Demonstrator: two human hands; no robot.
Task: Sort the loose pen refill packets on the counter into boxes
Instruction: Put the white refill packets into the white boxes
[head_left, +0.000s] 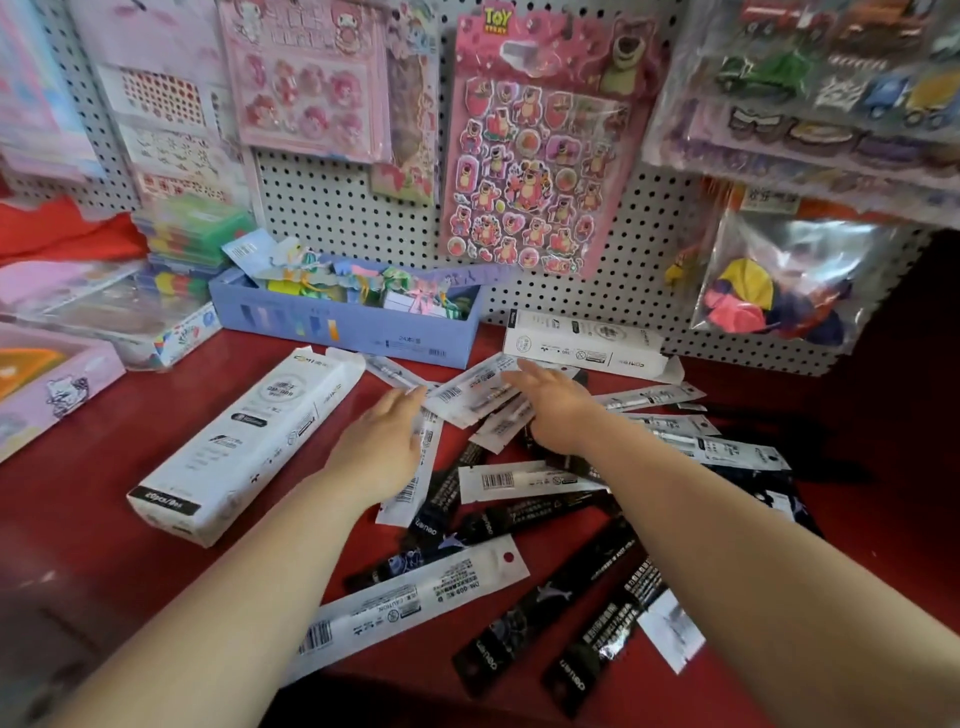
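Several loose refill packets lie scattered over the red counter (88, 467): long white packets (415, 597) and black packets (540, 608). A white refill box (244, 441) lies to the left with its far flap open. A second white box (576, 340) lies at the back by the pegboard. My left hand (382, 447) reaches over the heap, fingers straight, touching a white packet. My right hand (558, 405) lies flat on a bunch of white packets (467, 397) in the middle. Neither hand grips anything.
A blue box (343, 325) full of small coloured items stands behind the heap. Sticker sheets (535, 156) hang on the pegboard above. A bag of balloons (779, 291) hangs at the right. Pink and clear boxes (52, 384) crowd the left side.
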